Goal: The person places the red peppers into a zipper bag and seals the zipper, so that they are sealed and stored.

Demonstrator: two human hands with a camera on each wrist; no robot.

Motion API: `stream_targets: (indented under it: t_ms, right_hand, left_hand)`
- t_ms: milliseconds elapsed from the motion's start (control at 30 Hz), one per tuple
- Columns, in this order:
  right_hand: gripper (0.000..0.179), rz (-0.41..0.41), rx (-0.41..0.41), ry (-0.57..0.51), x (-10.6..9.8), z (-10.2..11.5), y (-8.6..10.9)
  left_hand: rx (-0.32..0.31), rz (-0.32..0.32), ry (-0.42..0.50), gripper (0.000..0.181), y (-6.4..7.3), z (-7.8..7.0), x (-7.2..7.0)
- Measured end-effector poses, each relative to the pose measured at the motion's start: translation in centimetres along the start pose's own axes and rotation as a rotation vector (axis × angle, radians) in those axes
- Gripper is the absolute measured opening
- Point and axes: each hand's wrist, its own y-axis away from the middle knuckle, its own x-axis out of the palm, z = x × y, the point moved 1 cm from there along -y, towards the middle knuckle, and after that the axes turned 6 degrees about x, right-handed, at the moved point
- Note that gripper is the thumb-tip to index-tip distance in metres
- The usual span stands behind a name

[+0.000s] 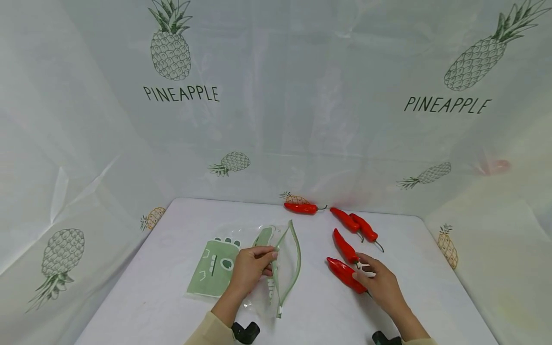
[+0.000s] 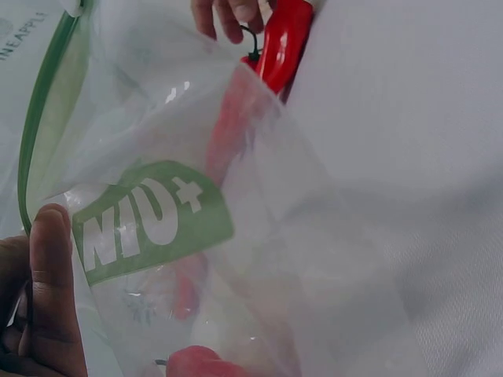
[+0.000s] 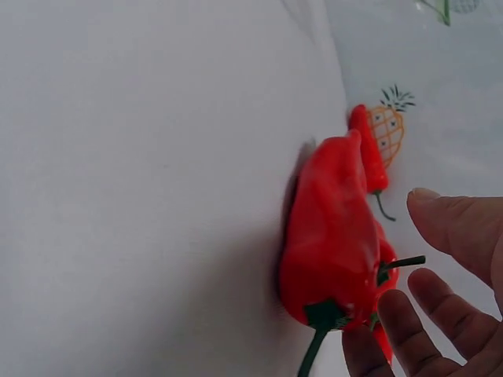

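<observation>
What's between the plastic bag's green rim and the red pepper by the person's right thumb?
Just a bare stretch of white tabletop between the bag's green rim and that red pepper; the head view shows it.

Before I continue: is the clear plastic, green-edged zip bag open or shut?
Open: on the bag, both green edges stand apart, the left hand pinching one.

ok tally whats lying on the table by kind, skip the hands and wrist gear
Red peppers: 5
Zip bag: 1
Total: 6
</observation>
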Motion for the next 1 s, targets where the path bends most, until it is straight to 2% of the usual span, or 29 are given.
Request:
stream_targets:
  t_ms: [233, 500, 700, 1000]
  right_hand:
    - [0.064, 0.010, -0.002, 0.001, 1.0, -0.5, 0.2]
    - [0.070, 0.020, 0.011, -0.016, 2.3, -0.1, 0.8]
    - [0.069, 0.029, -0.002, 0.011, 2.7, 0.3, 0.5]
    - [0.080, 0.099, 0.044, 0.037, 3.1, 1.6, 0.2]
  left_hand:
    - [0.003, 0.005, 0.002, 0.027, -0.1, 0.3, -0.1]
    - [0.010, 0.007, 0.007, 0.026, -0.1, 0.4, -0.1]
    - [0.002, 0.007, 0.014, 0.026, -0.1, 0.4, 0.0]
    - [-0.007, 0.027, 0.018, 0.027, -0.1, 0.5, 0.2]
